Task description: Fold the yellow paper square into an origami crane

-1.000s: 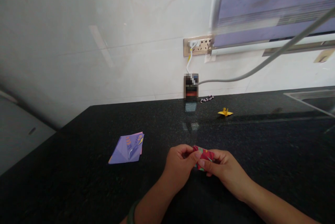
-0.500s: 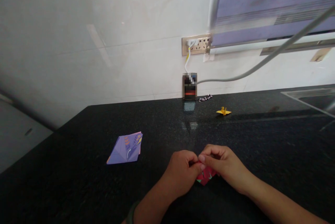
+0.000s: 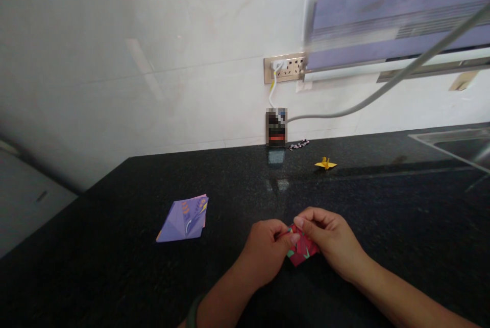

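A small piece of red origami paper [image 3: 300, 252] with green marks lies between my two hands, low in the view and right of the middle. My left hand [image 3: 267, 246] pinches its left side, the thumb lying on top. My right hand [image 3: 328, 236] grips the upper right side between thumb and fingers. Both hands are closed, and their fingers hide the paper's upper edges. Beyond them, a yellow origami crane [image 3: 325, 164] stands on the counter. Off to the left lies a stack of purple origami paper [image 3: 185, 219], with a pink edge showing underneath.
The dark speckled countertop [image 3: 115, 266] runs back to a pale tiled wall. Against it stands a pixelated dark box [image 3: 276, 129] with a grey cable [image 3: 344, 112], below a wall socket [image 3: 284, 68]. A beaded string [image 3: 299, 145] lies beside the box. A sink edge [image 3: 440, 157] is at right.
My right hand has shifted slightly up and outward, its thumb moving away from the left thumb. More of the red paper's face now shows between the hands.
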A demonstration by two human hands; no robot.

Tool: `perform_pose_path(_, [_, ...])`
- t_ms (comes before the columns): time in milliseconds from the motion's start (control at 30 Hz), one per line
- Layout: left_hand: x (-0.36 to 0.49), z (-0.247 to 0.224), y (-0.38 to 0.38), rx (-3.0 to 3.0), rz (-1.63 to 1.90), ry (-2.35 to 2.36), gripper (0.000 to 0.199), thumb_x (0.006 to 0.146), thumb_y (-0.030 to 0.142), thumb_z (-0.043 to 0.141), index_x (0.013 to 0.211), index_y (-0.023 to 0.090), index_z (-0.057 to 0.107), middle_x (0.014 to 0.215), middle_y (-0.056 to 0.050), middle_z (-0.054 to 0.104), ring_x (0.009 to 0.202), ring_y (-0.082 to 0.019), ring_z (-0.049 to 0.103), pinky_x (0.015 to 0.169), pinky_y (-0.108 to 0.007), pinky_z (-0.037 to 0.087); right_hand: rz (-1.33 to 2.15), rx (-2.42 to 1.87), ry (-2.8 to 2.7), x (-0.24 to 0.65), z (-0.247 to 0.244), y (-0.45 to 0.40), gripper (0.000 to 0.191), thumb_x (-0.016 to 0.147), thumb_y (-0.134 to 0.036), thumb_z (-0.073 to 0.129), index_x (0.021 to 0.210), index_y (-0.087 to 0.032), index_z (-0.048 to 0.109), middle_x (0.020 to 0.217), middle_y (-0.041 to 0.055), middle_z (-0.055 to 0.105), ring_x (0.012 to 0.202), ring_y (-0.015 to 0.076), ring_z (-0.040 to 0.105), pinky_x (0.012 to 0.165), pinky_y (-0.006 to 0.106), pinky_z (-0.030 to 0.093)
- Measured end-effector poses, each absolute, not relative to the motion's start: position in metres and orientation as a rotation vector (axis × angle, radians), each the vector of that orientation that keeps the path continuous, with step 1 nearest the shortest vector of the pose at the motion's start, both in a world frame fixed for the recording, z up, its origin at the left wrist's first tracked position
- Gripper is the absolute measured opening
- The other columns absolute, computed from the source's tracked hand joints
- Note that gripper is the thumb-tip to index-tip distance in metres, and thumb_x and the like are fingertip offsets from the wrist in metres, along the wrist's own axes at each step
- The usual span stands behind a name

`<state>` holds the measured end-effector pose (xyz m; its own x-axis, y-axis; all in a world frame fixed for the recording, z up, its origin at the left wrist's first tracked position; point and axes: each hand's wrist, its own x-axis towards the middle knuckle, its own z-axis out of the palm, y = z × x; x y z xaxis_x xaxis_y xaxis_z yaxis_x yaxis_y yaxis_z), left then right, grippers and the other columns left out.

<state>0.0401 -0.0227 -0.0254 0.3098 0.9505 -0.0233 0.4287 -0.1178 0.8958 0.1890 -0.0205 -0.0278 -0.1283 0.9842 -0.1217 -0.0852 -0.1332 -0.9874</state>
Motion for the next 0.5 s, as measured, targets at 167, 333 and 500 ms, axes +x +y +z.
perform_pose_path(167, [0.040, -0.033, -0.020, 1.533, 0.744, 1.184, 0.020, 0.071, 0.031, 0.052, 0.060, 0.014, 0.055, 0.055, 0.001, 0.050, 0.051, -0.010, 0.043, 0.048, -0.021, 0.030, 1.412, -1.098, -1.118, 0.193, -0.028, -0.018, 0.026, 0.071, -0.040, 0.061, 0.067, -0.015, 0.057, 0.053, -0.0005, 0.059, 0.044, 0.0095, 0.053, 0.044, 0.021, 0.041])
perform_pose_path(333, [0.037, -0.031, -0.018, 1.452, 0.793, 1.136, 0.021, 0.070, 0.031, 0.055, 0.059, 0.013, 0.054, 0.054, 0.002, 0.050, 0.051, -0.009, 0.042, 0.049, -0.021, 0.032, 1.454, -1.072, -1.243, 0.194, -0.023, -0.018, 0.022, 0.069, -0.037, 0.063, 0.071, -0.015, 0.057, 0.055, -0.0022, 0.059, 0.046, 0.0083, 0.051, 0.044, 0.018, 0.038])
perform_pose_path(500, [0.038, -0.026, -0.017, 1.315, 0.875, 1.023, 0.019, 0.070, 0.030, 0.057, 0.065, 0.012, 0.058, 0.061, -0.001, 0.057, 0.058, -0.011, 0.048, 0.056, -0.023, 0.037, 1.537, -1.051, -1.444, 0.195, -0.019, -0.018, 0.020, 0.067, -0.034, 0.066, 0.066, -0.014, 0.061, 0.065, 0.0009, 0.062, 0.058, 0.0116, 0.053, 0.054, 0.021, 0.039])
